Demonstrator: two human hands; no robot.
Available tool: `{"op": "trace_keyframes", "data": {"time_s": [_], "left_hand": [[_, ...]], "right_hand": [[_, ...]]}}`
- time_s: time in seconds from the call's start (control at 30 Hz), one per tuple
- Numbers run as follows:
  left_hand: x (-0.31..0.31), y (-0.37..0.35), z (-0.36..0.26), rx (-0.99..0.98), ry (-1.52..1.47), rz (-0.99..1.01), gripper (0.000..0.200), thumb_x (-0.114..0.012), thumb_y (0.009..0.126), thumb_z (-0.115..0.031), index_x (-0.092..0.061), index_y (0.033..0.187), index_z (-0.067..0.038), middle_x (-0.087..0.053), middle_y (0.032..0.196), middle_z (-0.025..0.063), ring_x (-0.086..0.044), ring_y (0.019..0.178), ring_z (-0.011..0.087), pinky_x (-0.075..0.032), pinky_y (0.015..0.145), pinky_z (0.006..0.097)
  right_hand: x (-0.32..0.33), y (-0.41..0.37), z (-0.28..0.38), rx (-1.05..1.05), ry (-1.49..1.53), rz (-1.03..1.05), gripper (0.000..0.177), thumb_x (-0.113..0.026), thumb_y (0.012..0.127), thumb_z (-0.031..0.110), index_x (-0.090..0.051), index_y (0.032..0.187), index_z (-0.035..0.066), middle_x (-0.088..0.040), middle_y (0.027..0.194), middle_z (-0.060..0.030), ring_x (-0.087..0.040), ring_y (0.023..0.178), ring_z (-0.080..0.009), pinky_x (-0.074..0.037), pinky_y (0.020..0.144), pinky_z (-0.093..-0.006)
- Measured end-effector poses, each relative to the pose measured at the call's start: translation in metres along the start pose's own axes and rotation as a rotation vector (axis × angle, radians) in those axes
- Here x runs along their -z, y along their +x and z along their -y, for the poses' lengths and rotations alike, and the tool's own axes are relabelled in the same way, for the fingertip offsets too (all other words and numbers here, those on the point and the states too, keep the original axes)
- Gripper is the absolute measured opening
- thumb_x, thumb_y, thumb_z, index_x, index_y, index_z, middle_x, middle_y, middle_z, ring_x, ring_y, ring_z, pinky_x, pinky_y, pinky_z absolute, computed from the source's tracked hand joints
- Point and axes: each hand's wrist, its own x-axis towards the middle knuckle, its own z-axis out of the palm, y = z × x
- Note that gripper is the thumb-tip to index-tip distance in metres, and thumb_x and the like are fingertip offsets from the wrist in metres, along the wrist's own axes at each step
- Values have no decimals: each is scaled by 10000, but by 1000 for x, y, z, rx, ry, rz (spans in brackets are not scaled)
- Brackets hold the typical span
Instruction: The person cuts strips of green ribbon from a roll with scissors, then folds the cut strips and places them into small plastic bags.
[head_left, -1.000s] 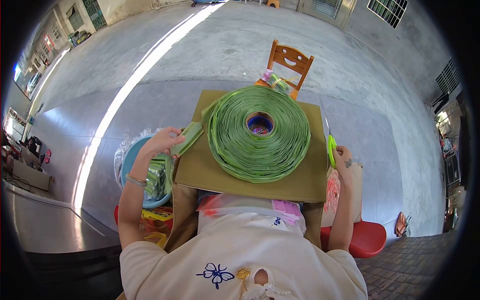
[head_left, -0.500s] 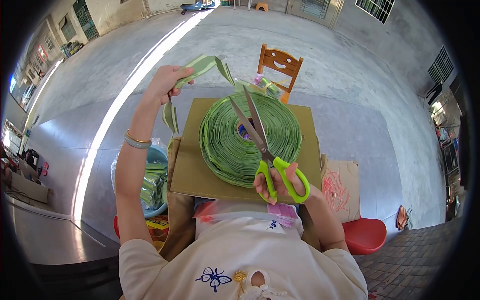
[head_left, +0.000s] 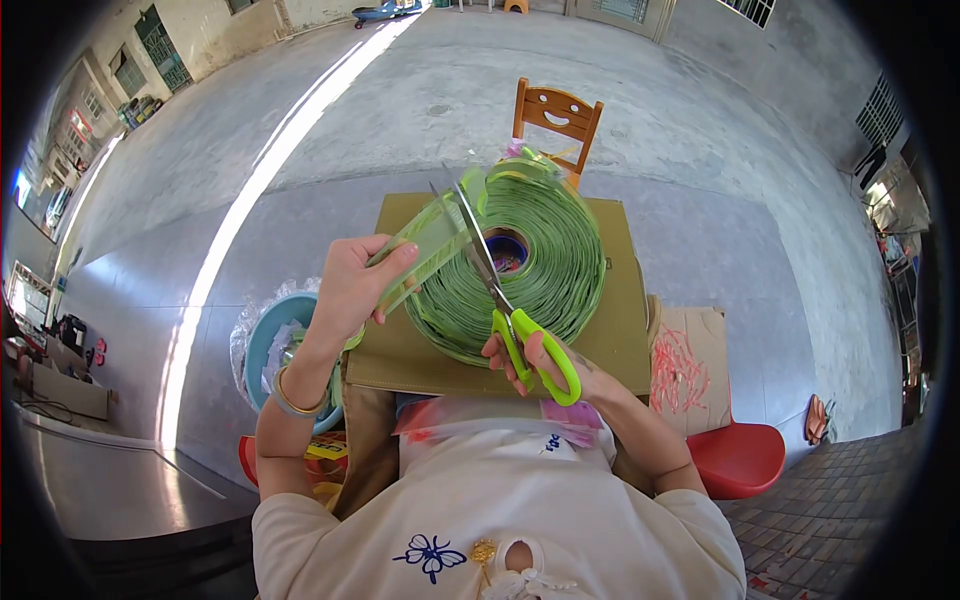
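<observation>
A pair of scissors (head_left: 540,361) with lime-green handles is in my right hand (head_left: 521,362), thumb and fingers through the loops. Its blades point up and away, slightly parted at the tips, and overlap a green ribbon strip (head_left: 435,243). My left hand (head_left: 365,282) pinches that strip between thumb and fingers, left of the blades. The strip runs up toward a large coil of green ribbon (head_left: 550,265), which lies on a flat olive-brown board (head_left: 625,300) in front of me. A dark blue core shows in the coil's middle.
Left of the board stands a blue basin (head_left: 265,345) with a plastic liner and green pieces inside. A wooden chair (head_left: 560,110) with a smiling back is beyond the board. To the right are cardboard with reddish strands (head_left: 680,375) and a red seat (head_left: 740,460).
My left hand has come down and nearer the coil, bringing the strip to the scissors. The scissors have shifted slightly left, and their blades are closer together.
</observation>
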Motion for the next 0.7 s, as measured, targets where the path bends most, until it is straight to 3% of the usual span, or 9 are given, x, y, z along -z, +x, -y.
{"op": "trace_keyframes", "data": {"time_s": [0.5,0.7], "left_hand": [[-6,-4,2,10,-61,5,234,-592,846,-207,-632,819,22,-594,590,46,-412,327,30,-288,274,165],[-5,-4,5,16,-87,12,242,-595,846,-214,-633,836,24,-598,598,48,-408,323,28,-281,273,162]], "right_hand": [[-4,1,5,19,-62,-23,731,-355,820,664,-487,1003,-31,-492,808,-77,-460,558,-94,-400,517,-230],[-5,0,7,-21,-50,-76,640,-388,823,646,-492,797,14,-476,667,-34,-463,496,-89,-382,454,-217]]}}
